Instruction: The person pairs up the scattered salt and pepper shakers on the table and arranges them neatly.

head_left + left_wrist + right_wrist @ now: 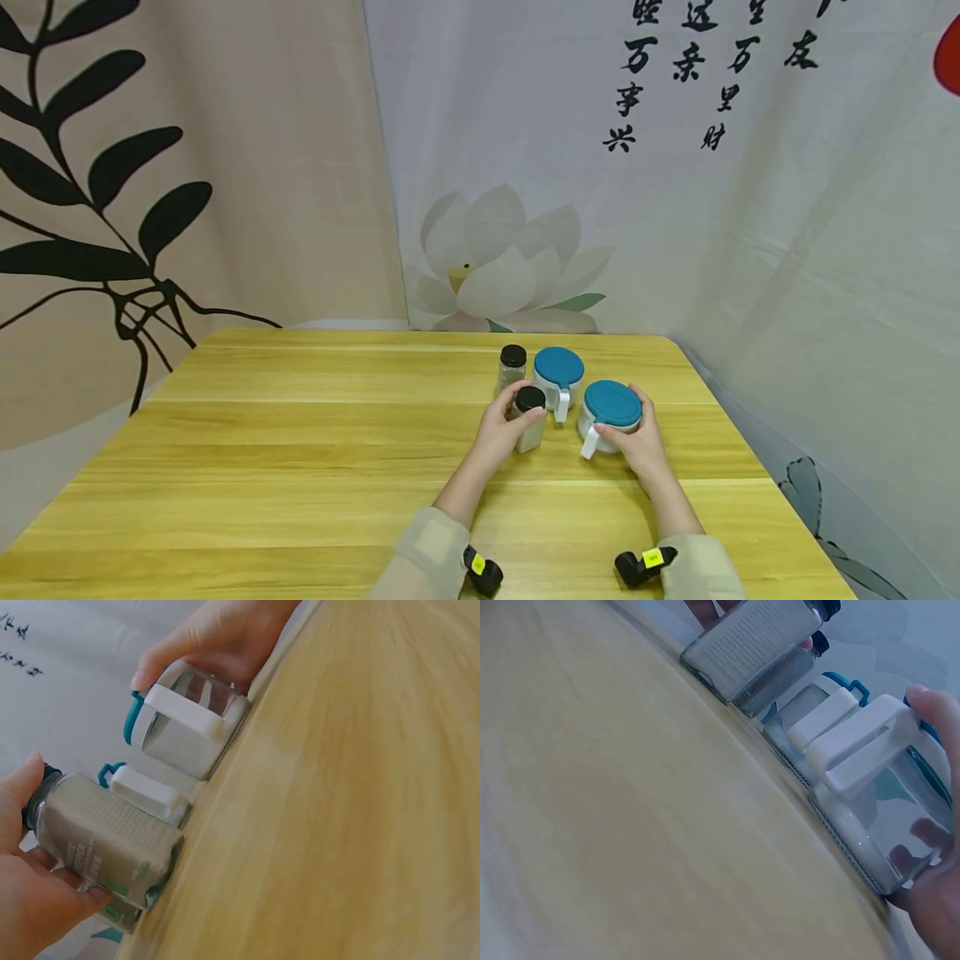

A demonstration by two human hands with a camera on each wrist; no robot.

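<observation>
- The left hand [498,429] wraps its fingers and thumb around a spice bottle with a black cap [530,419]. The bottle stands upright on the wooden table [300,467], just in front of that hand.
- The right hand [637,442] curls around a glass jar with a blue lid [609,415]. The jar's white handle [590,443] points back toward the person.
- A second black-capped bottle [512,367] and a second blue-lidded jar [558,379] stand just behind, with no hand on them.
- The bottle is on the left and the jar on the right, so each hand holds the thing on its own side.
</observation>
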